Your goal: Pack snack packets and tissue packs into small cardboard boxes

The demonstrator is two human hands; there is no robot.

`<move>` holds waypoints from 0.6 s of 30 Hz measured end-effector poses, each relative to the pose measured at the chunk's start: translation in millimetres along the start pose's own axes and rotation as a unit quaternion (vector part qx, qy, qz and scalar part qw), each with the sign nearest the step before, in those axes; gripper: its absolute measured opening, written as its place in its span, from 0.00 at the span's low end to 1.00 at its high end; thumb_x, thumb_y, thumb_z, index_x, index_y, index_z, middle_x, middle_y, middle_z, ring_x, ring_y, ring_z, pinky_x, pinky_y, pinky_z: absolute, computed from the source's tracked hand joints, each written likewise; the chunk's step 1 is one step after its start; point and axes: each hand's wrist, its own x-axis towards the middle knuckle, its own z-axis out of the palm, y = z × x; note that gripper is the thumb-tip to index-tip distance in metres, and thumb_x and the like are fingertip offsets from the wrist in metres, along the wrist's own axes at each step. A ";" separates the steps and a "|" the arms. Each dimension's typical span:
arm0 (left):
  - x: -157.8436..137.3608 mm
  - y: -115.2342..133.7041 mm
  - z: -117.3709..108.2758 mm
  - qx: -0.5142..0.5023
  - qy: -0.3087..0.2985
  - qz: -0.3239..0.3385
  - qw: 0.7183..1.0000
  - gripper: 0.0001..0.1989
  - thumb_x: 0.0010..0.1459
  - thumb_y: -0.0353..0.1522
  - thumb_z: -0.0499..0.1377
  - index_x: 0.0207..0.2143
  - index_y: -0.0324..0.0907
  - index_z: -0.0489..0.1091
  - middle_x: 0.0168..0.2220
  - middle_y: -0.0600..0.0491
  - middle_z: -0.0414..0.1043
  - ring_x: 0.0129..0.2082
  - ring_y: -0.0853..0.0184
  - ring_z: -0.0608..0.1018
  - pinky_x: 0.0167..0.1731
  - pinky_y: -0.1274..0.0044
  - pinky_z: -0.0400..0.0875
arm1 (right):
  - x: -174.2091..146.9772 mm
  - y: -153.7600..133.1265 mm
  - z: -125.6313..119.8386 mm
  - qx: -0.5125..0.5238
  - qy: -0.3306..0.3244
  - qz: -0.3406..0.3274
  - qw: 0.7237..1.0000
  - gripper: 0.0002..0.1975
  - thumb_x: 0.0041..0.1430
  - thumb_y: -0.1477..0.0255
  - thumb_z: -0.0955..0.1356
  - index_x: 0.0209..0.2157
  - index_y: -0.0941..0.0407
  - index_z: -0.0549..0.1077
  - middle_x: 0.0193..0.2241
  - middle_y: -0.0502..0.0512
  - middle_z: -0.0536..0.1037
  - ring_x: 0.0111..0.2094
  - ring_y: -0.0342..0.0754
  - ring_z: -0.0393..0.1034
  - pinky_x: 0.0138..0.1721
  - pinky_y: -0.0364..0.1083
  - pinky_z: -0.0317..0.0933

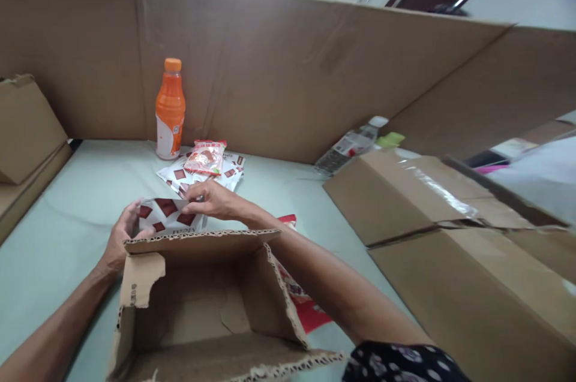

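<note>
Behind an open cardboard box (189, 310), both my hands hold a white snack packet with brown squares (166, 214). My left hand (122, 235) grips its left edge, the thumb on the near side. At the packet's upper right corner, the fingers of my right hand (213, 199) are pinched together. The box's near wall edges are torn, and its far wall covers the packet's lower part. Just beyond, a small pink-and-red packet (206, 157) lies on top of another white packet with brown squares (231, 169). An orange drink bottle (170, 112) stands upright beside them.
A red packet (310, 313) lies partly under my right forearm. Closed cardboard boxes (405, 190) line the right side, with a tilted clear bottle (348, 145) behind them. Another box (27, 130) stands at the left. A tall cardboard wall (270, 70) borders the pale table (90, 190).
</note>
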 end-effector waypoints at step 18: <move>3.7 22.0 0.1 -0.047 -0.036 -0.099 0.993 0.17 0.47 0.41 0.71 0.37 0.42 0.80 0.30 0.51 0.80 0.29 0.63 0.77 0.31 0.76 0.72 | 28.7 78.1 -34.0 -0.279 0.119 0.237 0.923 0.27 0.63 0.70 0.68 0.64 0.50 0.74 0.58 0.59 0.79 0.59 0.60 0.69 0.59 0.56 0.61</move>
